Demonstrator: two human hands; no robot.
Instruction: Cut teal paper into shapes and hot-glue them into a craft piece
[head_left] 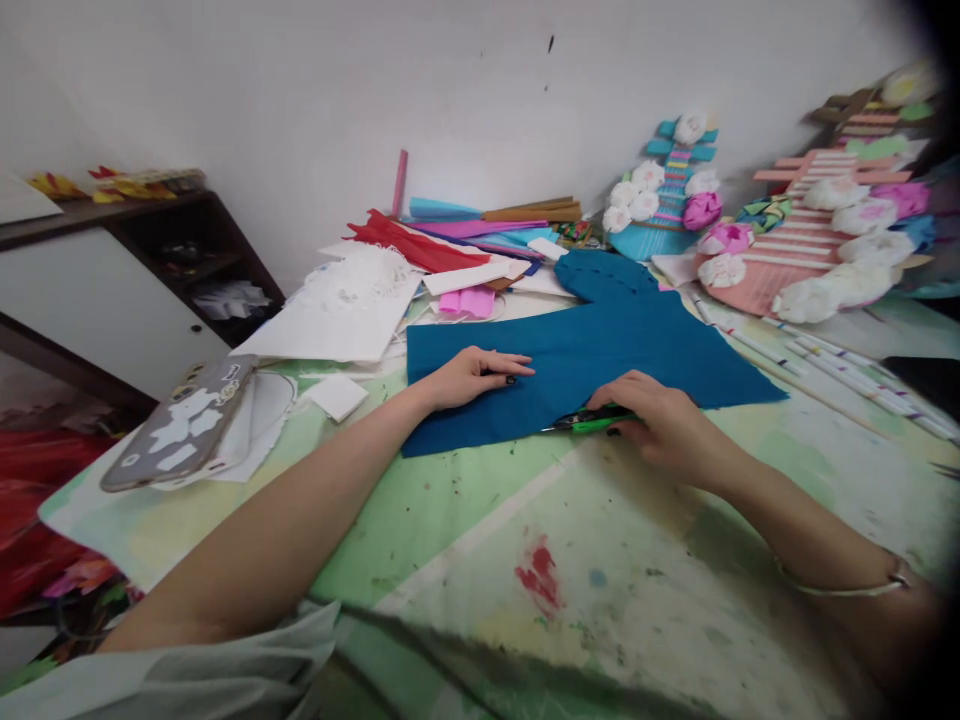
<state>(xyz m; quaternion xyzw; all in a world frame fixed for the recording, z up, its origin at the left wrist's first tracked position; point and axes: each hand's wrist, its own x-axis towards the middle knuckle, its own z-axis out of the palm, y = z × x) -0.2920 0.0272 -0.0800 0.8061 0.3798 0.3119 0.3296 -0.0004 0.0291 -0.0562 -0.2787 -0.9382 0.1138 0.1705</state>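
Observation:
A large sheet of dark blue crepe-like paper (630,340) lies across the table, its far part curving up into a rounded piece. My left hand (476,378) rests flat on its left half, fingers stretched to the right. At the sheet's near edge, my right hand (649,415) is closed around green-and-black scissors (592,420). Their tips point left along the paper's edge. My fingers partly hide the handles, and how far the blades are apart cannot be made out.
A phone (184,425) lies on paper at the left, near a small white square (337,397). White sheets (337,310) and coloured paper rolls (450,230) are piled behind. Flower-decorated crafts (664,195) stand against the wall. Striped sticks (862,375) lie at the right.

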